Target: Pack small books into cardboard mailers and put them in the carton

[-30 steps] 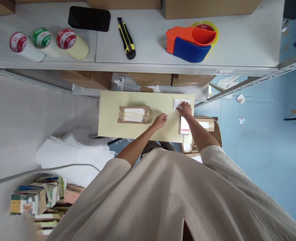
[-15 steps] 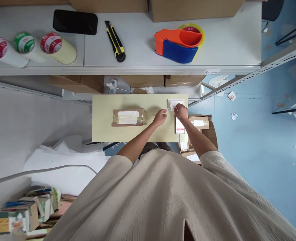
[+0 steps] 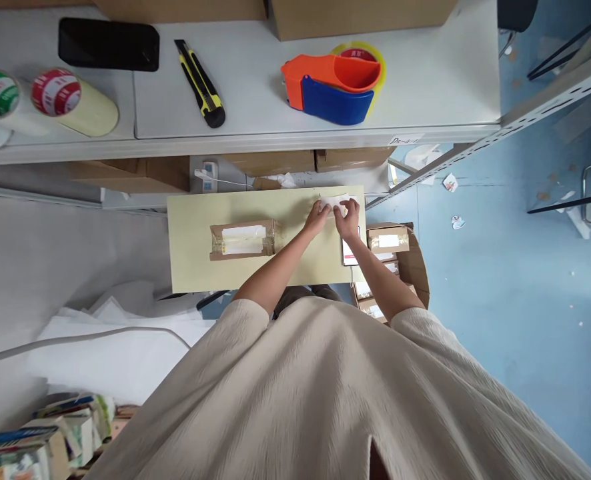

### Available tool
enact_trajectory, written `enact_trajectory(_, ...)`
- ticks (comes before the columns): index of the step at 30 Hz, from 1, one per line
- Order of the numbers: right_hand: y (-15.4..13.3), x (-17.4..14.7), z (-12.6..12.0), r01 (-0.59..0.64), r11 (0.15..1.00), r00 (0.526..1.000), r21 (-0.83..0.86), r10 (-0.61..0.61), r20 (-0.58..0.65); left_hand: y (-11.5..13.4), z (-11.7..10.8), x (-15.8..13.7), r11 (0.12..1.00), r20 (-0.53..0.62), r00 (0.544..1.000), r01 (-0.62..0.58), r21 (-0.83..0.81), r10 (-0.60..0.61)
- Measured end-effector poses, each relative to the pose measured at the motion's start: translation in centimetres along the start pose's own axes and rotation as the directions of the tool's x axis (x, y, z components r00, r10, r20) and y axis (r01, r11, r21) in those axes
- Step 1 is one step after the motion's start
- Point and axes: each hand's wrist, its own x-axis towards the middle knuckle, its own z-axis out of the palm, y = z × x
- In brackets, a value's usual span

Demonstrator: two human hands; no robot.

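At the far right corner of the pale yellow table (image 3: 190, 267), my left hand (image 3: 317, 219) is closed with its fingertips on the left side of a white paper slip (image 3: 333, 201). My right hand (image 3: 348, 219) pinches the same slip on its right side. Whether more slips lie under it is hard to make out. A phone (image 3: 349, 255) with a lit screen and a cable lies below my right wrist, partly covered by it. To the left, a taped brown parcel (image 3: 243, 240) with a white label rests on the table.
An open carton (image 3: 420, 267) with several labelled parcels stands right of the table. On the shelf above lie a tape dispenser (image 3: 333, 90), a utility knife (image 3: 200, 83), a black phone (image 3: 109, 45) and tape rolls (image 3: 75, 103). Books (image 3: 50, 433) are piled at lower left.
My left hand has moved up and right to the white slip, where both hands now meet. My right hand has shifted slightly within the view, which itself has turned a little.
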Motion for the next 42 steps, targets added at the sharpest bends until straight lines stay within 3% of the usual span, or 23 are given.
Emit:
enact_trajectory(3, -1.1, -0.1, -0.6, 0.042, 0.996, 0.999, 0.076, -0.039, -0.033, 1.1, -0.9, -0.2, 0.998, 0.019, 0.998, 0.062, -0.026, -0.062)
enact_trajectory(7, -3.3, -0.3, -0.7, 0.116, 0.974, 0.993, 0.194, -0.113, -0.028, 2.1, -2.2, -0.8, 0.996, -0.061, 0.997, 0.043, -0.074, -0.048)
enact_trajectory(12, -4.6, 0.2, 1.0, 0.086, 0.945, 0.986, 0.316, -0.127, 0.112, 1.2, -3.3, -1.1, 0.992, -0.052, 0.995, 0.074, -0.102, -0.08)
enact_trajectory(14, -4.0, 0.8, 1.3, 0.037, 0.957, 0.989, 0.286, -0.075, 0.125, 0.5, -3.5, -0.9, 0.994, -0.062, 0.994, 0.086, -0.067, -0.09)
enact_trajectory(17, -2.2, 1.8, 0.6, -0.119, 0.984, 0.992, 0.131, 0.112, 0.056, -0.3, -3.4, -0.4, 0.998, -0.067, 0.996, 0.062, 0.009, -0.061)
enact_trajectory(20, -0.1, 2.4, -0.6, -0.283, 0.959, 0.959, -0.013, 0.283, 0.016, -0.6, -2.9, 0.2, 0.998, -0.063, 0.997, 0.039, 0.052, -0.035)
enact_trajectory(22, 0.9, 2.4, -1.2, -0.327, 0.942, 0.943, -0.069, 0.331, 0.042, -0.7, -2.5, 0.7, 0.997, -0.077, 0.996, 0.046, 0.066, -0.04)
enact_trajectory(33, 2.0, 2.4, 0.1, -0.285, 0.958, 0.954, -0.044, 0.287, 0.088, -0.7, -0.5, 1.3, 0.992, -0.041, 0.998, 0.048, 0.113, -0.044)
enact_trajectory(42, 2.5, 2.3, -2.8, -0.254, 0.956, 0.967, -0.149, 0.252, -0.03, 0.7, 1.5, 0.7, 0.994, 0.023, 1.0, -0.023, 0.11, 0.021)
